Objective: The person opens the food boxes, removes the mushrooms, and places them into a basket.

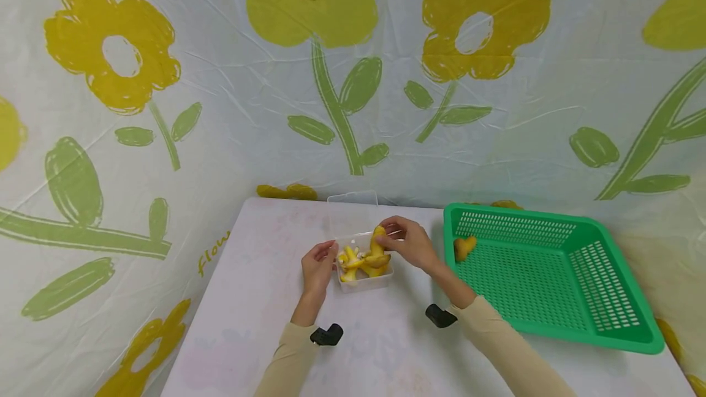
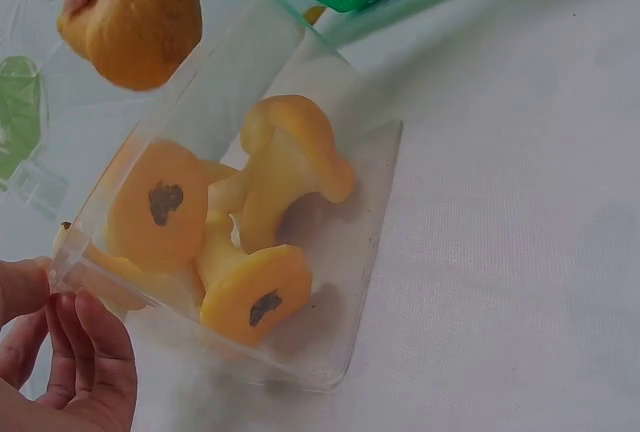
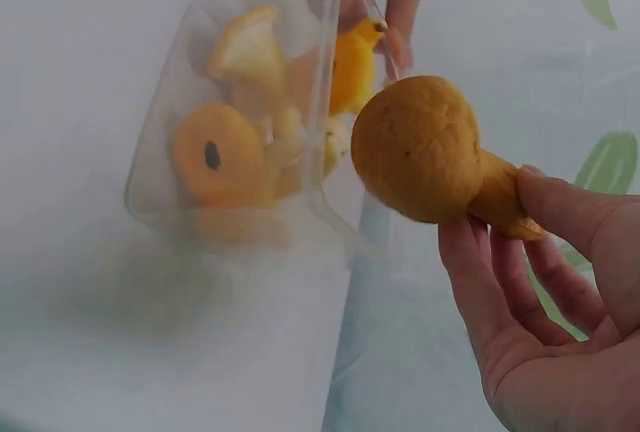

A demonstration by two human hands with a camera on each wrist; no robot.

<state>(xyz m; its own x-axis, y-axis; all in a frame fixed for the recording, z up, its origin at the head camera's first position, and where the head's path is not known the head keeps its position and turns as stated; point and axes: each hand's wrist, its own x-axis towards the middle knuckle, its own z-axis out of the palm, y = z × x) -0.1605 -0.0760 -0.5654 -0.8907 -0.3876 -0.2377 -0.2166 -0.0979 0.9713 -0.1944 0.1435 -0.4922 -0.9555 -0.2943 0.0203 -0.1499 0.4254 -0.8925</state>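
We list: one mushroom (image 3: 418, 147), cap down over the clear box (image 1: 364, 285)'s right side, stem pinched by our right hand (image 1: 409, 242); left hand (image 1: 318, 267) pinching its left edge.

Box (image 1: 366, 284): clear plastic, smooth, faint gloss. Mushroom (image 3: 417, 149) just above box: matt, wrinkled cap. Basket (image 1: 518, 290) right of box: smooth plastic, slight sheen. Sheet (image 1: 231, 109) behind box: creased, soft sheen. Tabletop (image 1: 248, 299) under box: matt.
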